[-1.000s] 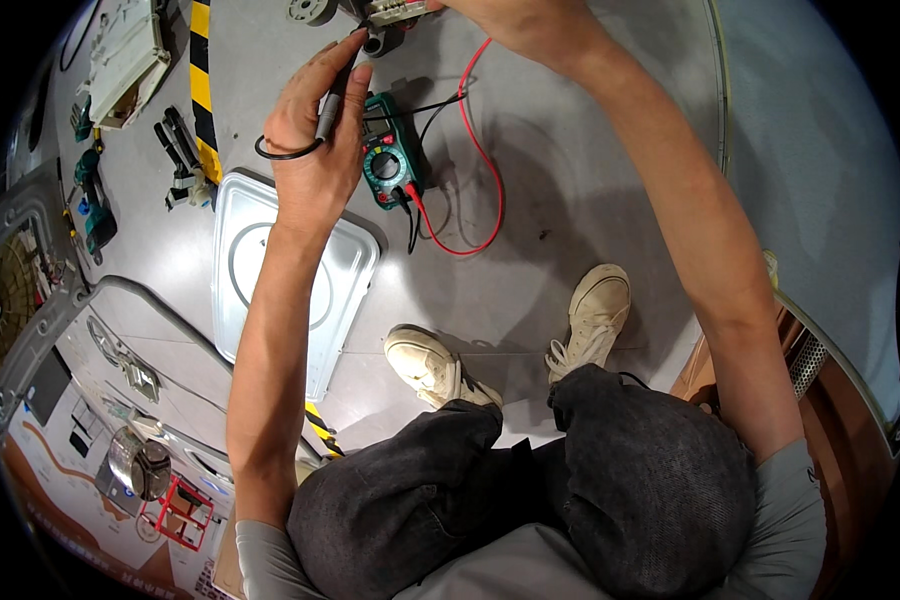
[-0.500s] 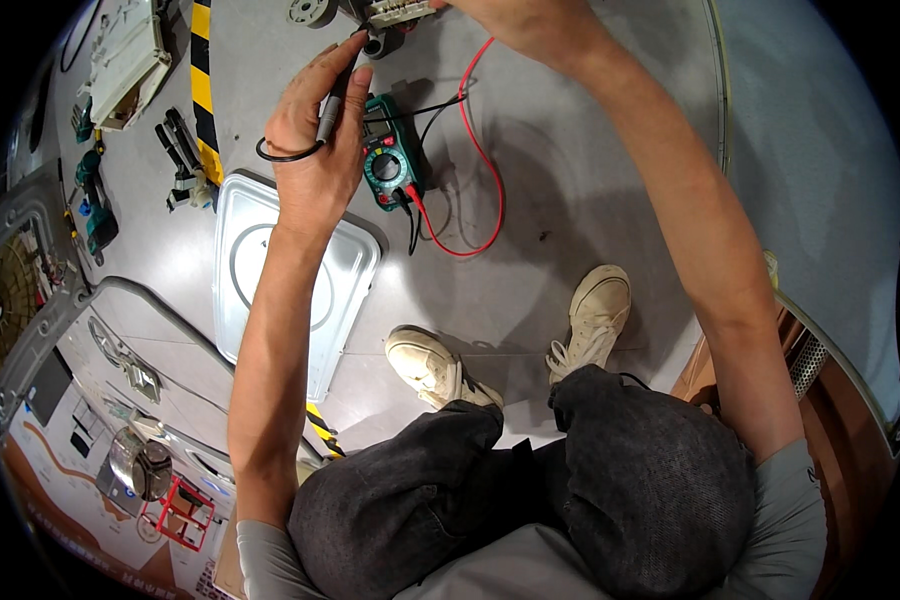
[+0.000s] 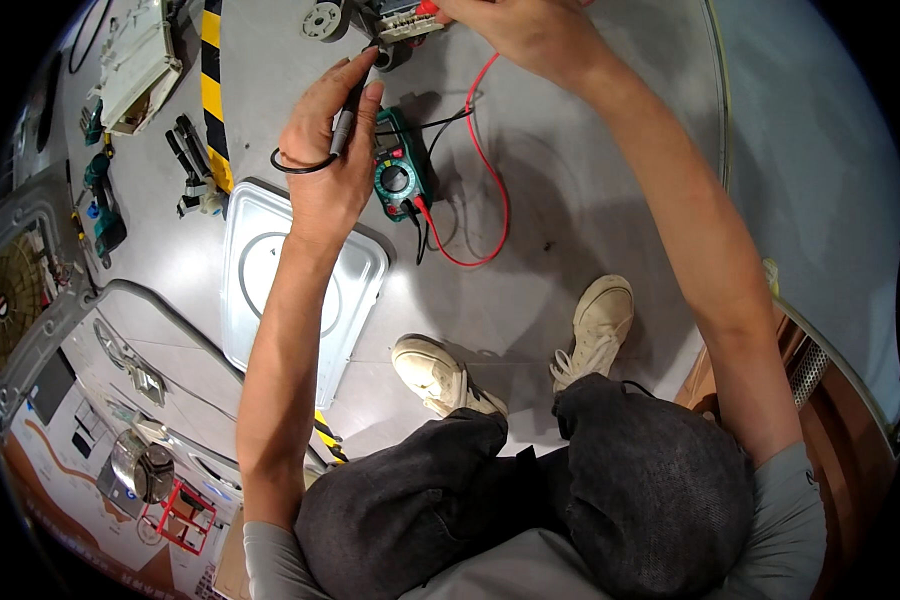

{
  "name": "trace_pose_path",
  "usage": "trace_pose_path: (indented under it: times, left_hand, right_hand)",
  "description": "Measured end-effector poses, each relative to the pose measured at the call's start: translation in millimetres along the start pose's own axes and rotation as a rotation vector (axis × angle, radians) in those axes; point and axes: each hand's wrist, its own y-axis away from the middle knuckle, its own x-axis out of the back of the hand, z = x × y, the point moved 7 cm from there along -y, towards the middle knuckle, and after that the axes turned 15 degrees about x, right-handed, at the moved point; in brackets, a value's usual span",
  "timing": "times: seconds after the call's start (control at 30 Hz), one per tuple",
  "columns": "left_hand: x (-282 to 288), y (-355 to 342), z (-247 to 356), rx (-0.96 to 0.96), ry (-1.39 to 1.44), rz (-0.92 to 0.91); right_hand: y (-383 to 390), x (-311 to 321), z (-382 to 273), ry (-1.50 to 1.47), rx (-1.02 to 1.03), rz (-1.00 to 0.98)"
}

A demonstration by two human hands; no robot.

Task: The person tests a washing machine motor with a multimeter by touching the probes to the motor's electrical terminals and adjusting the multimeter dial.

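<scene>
My left hand (image 3: 330, 140) grips a black test probe (image 3: 343, 128); its lead loops round the side of the hand. The probe's front end reaches up to a motor-like part (image 3: 394, 55) with a pale connector block (image 3: 411, 27), at the top edge. Contact of the tip cannot be made out. At that block, my right hand (image 3: 530, 32) pinches a red test probe (image 3: 427, 8), partly hidden by the fingers and cut off by the picture's edge. Below them on the floor lies a green multimeter (image 3: 398, 178), with a red lead (image 3: 504, 190) and a black lead plugged in.
A white metal panel (image 3: 356, 290) lies under my left forearm. Black-and-yellow tape (image 3: 212, 95) crosses the floor at left. Beyond it are a black tool (image 3: 195, 165), green power tools (image 3: 105, 215) and a pale housing (image 3: 140, 75). My shoes (image 3: 603, 318) are close below.
The whole scene has shifted slightly down and right in the picture, so more of the connector block and the red probe shows. Both hands keep their grips.
</scene>
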Motion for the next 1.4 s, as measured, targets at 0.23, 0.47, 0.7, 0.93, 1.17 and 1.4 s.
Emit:
trace_pose_path:
  times: [0.23,0.47,0.7,0.93,1.17,1.4]
  left_hand:
    - [3.1,-0.8,2.5,-0.012,-0.002,0.009]
    - [0.9,0.1,1.8,-0.016,0.016,0.007]
    - [1.4,0.1,3.0,0.009,-0.011,0.006]
    - [6.1,8.9,10.1,0.011,-0.019,0.015]
    - [9.2,46.6,26.1,0.08,0.091,-0.133]
    - [7.8,92.8,34.7,0.448,0.227,-0.553]
  right_hand:
    - [-2.4,1.8,3.0,-0.15,-0.202,0.028]
    - [0.7,0.3,3.1,-0.207,-0.321,-0.021]
    - [3.9,6.9,-6.1,-0.162,-0.24,0.067]
    - [24.2,-0.2,-1.6,-0.375,-0.51,0.094]
    - [61.9,-3.7,-21.9,-0.243,-0.456,-0.047]
    - [98.5,-19.0,-79.0,-0.62,-0.637,-0.13]
